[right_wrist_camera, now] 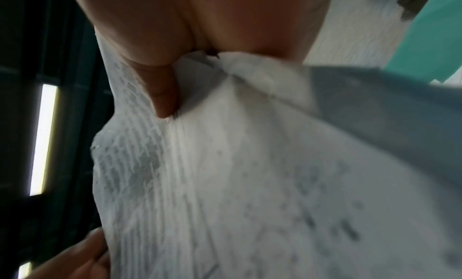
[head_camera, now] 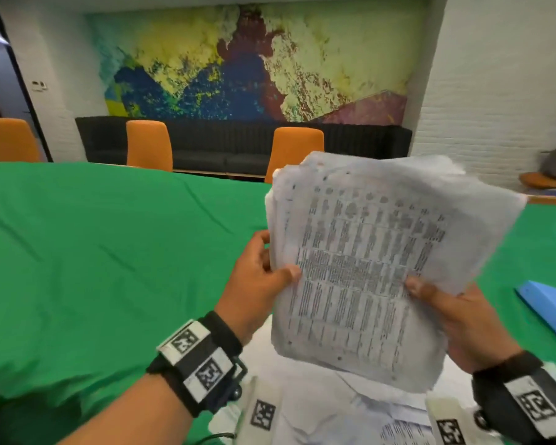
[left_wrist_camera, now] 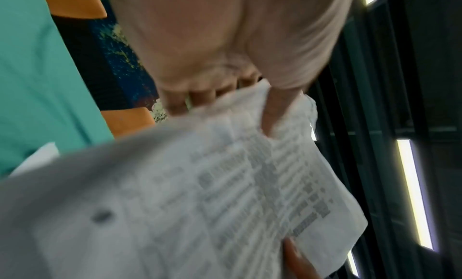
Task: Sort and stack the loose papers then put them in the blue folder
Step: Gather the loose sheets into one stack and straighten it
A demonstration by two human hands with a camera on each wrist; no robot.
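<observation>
A thick stack of printed papers (head_camera: 366,261) is held up off the table, tilted toward me. My left hand (head_camera: 264,277) grips its left edge, thumb on the front sheet. My right hand (head_camera: 446,306) grips its lower right edge, thumb also on the front. The left wrist view shows the stack (left_wrist_camera: 225,184) with my left thumb (left_wrist_camera: 275,113) pressed on it. In the right wrist view the papers (right_wrist_camera: 225,184) sit under my right thumb (right_wrist_camera: 162,93). The blue folder (head_camera: 549,303) lies on the green cloth at the far right.
A green cloth covers the table (head_camera: 93,252). More loose papers (head_camera: 350,409) lie on the table below the held stack. Orange chairs (head_camera: 148,144) stand along the far edge, with a black sofa (head_camera: 225,139) behind them.
</observation>
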